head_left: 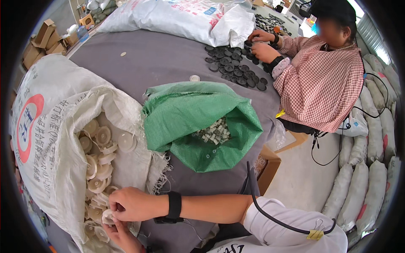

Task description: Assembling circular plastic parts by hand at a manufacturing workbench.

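Note:
My right hand (133,204), with a black band on the wrist, reaches across to the mouth of a white woven sack (50,126). The sack is full of cream plastic discs (99,162). My left hand (122,237) comes up from the lower edge just beneath the right hand. Both hands pinch one cream disc (107,217) between their fingertips at the sack's opening. Part of my left hand is hidden by the right hand and the frame edge.
An open green woven sack (202,122) of small white pieces (214,133) lies on the grey table (160,59). A person in a checked shirt (320,84) sorts black round caps (236,69) at the far right. A large white bag (181,19) lies behind, stacked sacks (371,168) on the right.

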Available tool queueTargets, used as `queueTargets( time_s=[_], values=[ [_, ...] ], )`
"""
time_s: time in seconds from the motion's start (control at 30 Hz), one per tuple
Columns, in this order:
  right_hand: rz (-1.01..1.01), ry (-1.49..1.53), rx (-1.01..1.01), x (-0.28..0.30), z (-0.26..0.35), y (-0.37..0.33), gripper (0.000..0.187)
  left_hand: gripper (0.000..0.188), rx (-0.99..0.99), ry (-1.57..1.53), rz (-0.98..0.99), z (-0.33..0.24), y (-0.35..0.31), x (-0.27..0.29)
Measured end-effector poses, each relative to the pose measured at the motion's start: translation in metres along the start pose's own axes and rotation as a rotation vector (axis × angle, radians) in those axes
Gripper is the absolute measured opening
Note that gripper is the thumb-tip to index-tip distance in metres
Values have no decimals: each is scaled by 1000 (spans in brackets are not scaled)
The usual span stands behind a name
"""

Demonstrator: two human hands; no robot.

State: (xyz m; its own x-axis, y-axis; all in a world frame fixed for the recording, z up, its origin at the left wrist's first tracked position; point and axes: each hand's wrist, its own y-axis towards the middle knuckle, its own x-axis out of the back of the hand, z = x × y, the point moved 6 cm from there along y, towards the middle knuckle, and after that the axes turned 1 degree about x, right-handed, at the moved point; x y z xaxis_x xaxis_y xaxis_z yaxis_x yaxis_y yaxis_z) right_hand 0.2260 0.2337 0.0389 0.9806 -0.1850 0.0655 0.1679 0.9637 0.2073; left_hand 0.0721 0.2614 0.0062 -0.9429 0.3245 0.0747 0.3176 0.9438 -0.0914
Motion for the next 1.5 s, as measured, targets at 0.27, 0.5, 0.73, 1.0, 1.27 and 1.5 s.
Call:
queueTargets(
  time_s=[0.27, 0.5, 0.73, 1.0, 1.27, 1.5],
  values=[
    [284, 403, -63, -12, -2, 8, 23, 39, -95, -201, 91, -2, -2, 10],
    [458, 825, -295, -20, -4, -3, 23, 59, 14, -525, 229, -4, -2, 1],
    [231, 758, -284, -10, -24, 7, 21, 95, -56, -601, 285, -20, -14, -21],
    [-37, 694, -152, 13, -17, 13, 10, 39, 0, -680, 314, -10, -9, -13],
    [14, 400, -125, 10, 5, -2, 19, 33, 50, -597, 383, -9, -12, -29],
    [-204, 116, 57, 11, -5, 10, 25, 30, 66, -684, 260, -12, -11, -14]
  ],
)
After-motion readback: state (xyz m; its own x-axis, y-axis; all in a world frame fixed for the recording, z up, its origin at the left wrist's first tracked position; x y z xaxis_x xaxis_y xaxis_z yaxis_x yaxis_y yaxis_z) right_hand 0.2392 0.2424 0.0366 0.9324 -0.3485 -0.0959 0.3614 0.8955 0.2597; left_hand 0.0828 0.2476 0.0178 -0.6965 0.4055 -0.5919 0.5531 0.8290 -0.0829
